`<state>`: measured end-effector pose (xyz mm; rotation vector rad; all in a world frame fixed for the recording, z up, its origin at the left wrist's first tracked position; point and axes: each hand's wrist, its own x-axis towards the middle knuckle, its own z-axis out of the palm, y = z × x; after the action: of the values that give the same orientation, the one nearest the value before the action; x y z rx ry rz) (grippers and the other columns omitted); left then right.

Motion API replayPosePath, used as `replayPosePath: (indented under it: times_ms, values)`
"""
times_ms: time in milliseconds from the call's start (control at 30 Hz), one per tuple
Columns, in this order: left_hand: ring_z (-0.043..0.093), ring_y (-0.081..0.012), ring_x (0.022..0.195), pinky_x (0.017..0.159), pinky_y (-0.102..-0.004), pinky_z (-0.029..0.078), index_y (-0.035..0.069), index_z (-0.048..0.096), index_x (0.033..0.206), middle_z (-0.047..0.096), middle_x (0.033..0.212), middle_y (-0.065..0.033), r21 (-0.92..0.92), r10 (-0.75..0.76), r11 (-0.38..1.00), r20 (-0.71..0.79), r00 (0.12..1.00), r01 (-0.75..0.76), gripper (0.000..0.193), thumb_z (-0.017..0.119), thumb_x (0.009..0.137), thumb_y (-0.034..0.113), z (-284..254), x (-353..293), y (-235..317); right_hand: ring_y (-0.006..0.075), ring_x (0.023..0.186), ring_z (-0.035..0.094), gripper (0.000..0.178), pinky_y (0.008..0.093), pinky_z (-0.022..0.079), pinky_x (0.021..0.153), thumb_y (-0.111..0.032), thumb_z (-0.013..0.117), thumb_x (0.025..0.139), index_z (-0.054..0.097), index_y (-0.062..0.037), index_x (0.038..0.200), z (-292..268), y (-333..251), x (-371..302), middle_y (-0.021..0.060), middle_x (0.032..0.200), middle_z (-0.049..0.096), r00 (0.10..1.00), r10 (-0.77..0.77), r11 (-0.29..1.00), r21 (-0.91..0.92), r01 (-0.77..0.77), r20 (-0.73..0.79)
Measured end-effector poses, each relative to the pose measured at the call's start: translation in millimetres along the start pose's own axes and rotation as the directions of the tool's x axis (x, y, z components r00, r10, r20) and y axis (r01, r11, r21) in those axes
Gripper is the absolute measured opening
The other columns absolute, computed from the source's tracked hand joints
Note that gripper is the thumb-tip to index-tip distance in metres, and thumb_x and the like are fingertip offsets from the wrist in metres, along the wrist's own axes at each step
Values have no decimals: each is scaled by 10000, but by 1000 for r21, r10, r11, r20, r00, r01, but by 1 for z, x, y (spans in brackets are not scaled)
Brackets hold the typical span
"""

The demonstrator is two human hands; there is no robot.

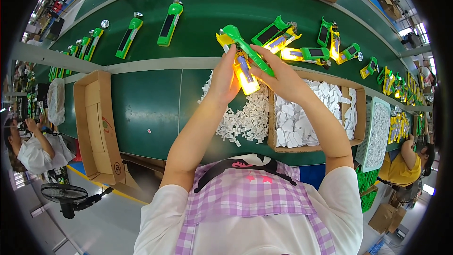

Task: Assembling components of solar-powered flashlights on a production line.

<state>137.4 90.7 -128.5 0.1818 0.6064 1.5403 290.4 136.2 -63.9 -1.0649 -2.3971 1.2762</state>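
Observation:
Above the bench edge, both my hands hold a flashlight whose two shell halves are parted. My left hand (223,81) is closed around the yellow half (247,79), which glows brightly at its lower end. The green half (254,53) is gripped by my right hand (284,76), tilted away from the yellow one. Wiring between the halves is too small to make out. Just beyond my right hand lie other parted flashlights, among them a lit yellow one (278,43) and a green shell half with a dark panel (314,53).
Loose small white plastic pieces (245,123) are heaped below my hands. Beside them stands a cardboard box (302,149) of white parts, then a white basket (375,134). Another cardboard box (98,127) is at left. Closed flashlights (170,23) line the green belt (207,9). Co-workers sit on both sides.

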Motion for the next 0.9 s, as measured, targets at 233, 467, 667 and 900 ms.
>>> replayPosePath:
  times_ms: [233,467,667,900]
  values:
    - [552,-166,976,865,-357,467,85,443,1180,547,1042,-50,84,55,995,-92,994,-47,283,434,1002,304,-6,3,-7,320,1229,464,463,371,343,1032,-285,393,1008,362,-31,1394,24,13,-1,228,1300,484,972,-57,996,-86,39,-227]
    - [538,-156,991,884,-340,443,75,444,1223,539,1067,-38,4,56,998,-151,987,-56,296,456,988,254,-10,11,-11,304,1216,476,459,358,341,1029,-301,389,1001,394,-69,1398,22,13,3,206,1284,503,992,23,997,82,-13,-121]
    - [518,-143,983,882,-315,424,79,453,1174,522,1051,-30,69,121,992,-204,972,-109,282,477,974,276,-1,6,-15,249,989,605,486,333,455,880,-299,495,956,421,-87,1388,15,3,8,164,1127,614,994,109,980,170,-106,-4]
    - [519,-128,1008,901,-317,412,86,457,1177,533,1058,-25,284,286,932,-205,936,-223,266,501,973,250,11,-1,-15,245,869,645,539,347,501,780,-258,630,874,458,-117,1365,28,7,7,142,999,658,991,19,998,-59,-27,-133]
